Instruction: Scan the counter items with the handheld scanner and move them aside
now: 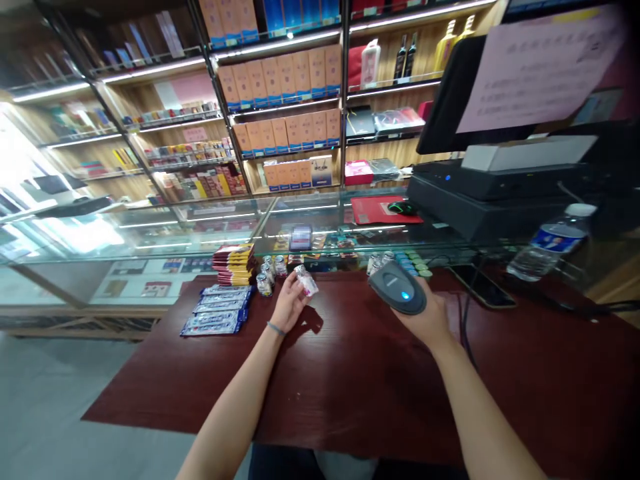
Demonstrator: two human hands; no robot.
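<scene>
The left hand (289,301) pinches a small bottle (306,281); the right hand (425,319) is clamped on a scanner (398,288). Held so lightly, the bottle could slip onto the bench (350,387) and knock the jars (267,273) nearby.

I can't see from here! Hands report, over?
Left hand holds small bottle up. Right hand grips scanner, blue light on. Nothing between bottle and scanner; more bottles stand behind.

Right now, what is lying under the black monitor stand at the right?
Under the black monitor stand lies the glass counter top. Goods show dimly through the glass; what sits directly beneath the stand is covered.
</scene>
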